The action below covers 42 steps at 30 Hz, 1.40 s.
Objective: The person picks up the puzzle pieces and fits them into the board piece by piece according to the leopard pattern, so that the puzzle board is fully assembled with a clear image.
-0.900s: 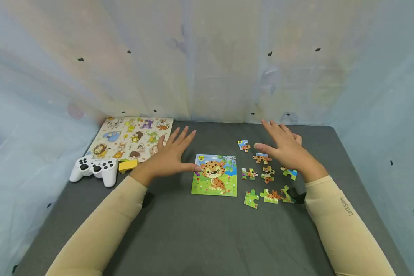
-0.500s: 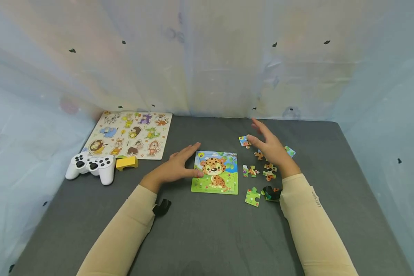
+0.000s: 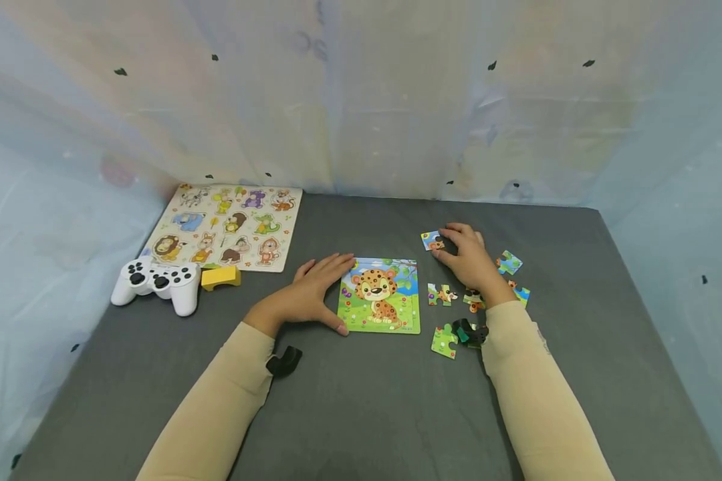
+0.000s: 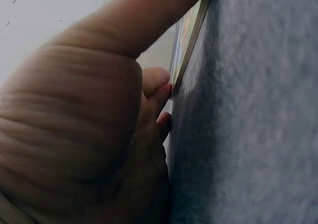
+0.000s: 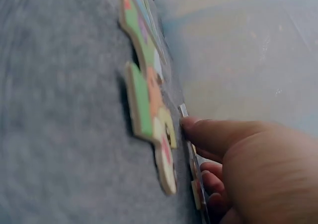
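My left hand (image 3: 303,297) rests along the left side of the leopard puzzle board (image 3: 378,319), its fingers stretched toward the top-left corner and its thumb at the bottom-left corner. In the left wrist view, the thumb (image 4: 149,18) reaches to the board's thin edge. My right hand (image 3: 470,262) pinches the blue-topped puzzle piece (image 3: 431,240), which lies on the cloth above the other pieces. From the right wrist, the thumb tip (image 5: 191,124) appears against that piece's edge. Other jigsaw pieces, such as the leopard-and-purple one (image 3: 442,294) and the green one (image 3: 444,342), lie near that wrist.
Back left lies a white animal peg board (image 3: 283,230). In front of it are a white game controller (image 3: 183,287) and a yellow block (image 3: 221,276). More pieces (image 3: 509,262) lie right of my right hand. A pale curtain (image 3: 385,100) closes off the back of the grey-covered table (image 3: 349,401).
My left hand has come right and down to the board's left side. My right hand has moved left and lowered from above the pieces to the blue-topped puzzle piece.
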Tool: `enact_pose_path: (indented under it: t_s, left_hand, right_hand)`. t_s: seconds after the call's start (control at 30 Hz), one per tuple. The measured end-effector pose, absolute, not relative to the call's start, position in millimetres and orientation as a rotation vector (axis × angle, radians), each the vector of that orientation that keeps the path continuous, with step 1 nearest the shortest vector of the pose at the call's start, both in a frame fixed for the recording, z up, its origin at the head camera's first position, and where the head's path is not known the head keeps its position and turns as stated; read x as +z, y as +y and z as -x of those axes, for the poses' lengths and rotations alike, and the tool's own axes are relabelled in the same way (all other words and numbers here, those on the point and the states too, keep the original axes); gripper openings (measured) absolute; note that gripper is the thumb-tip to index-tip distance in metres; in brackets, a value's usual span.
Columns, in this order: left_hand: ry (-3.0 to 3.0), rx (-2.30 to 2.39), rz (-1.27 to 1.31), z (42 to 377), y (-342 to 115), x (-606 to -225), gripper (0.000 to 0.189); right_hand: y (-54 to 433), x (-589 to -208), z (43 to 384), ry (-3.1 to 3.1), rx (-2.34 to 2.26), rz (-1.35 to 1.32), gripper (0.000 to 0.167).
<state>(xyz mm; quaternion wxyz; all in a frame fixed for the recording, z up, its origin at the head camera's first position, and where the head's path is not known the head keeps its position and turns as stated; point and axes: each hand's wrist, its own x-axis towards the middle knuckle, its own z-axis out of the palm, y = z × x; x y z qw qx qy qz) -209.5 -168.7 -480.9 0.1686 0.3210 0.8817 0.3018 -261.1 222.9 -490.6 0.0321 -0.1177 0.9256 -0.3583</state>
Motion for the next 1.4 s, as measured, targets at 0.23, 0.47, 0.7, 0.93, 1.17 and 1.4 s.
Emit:
enact_pose_path:
  t_s: [0.23,0.47,0.7,0.93,1.17,1.4]
  left_hand:
    - [2.536,0.831,-0.871,208.3,-166.9,-479.8,0.142]
    - [2.566,0.767,-0.803,206.7,-166.8,-478.4,0.147]
    - [2.571,0.748,-0.805,206.7,-167.9,-482.0,0.150]
    - [2.579,0.743,-0.825,208.8,-167.2,-481.4,0.148]
    - [2.558,0.759,-0.818,209.3,-167.1,-481.7,0.147]
    - [2.585,0.739,-0.819,213.0,-167.8,-482.3,0.150]
  right_hand:
    - [219.0,-489.3,259.9,2.889,-1.182,0.295,0.036]
    - [214.7,-488.7,253.6,2.809,-1.489,0.124,0.025]
    - [188.9,-468.3,239.6,2.574,-1.824,0.144,0.020]
    - [141.2,-451.7,217.4,2.278,-1.815,0.222,0.013]
    - [116.1,-457.6,204.5,2.175,-1.654,0.230,0.024]
    - [105.2,-441.3,191.8,2.643,-1.012,0.558,0.046]
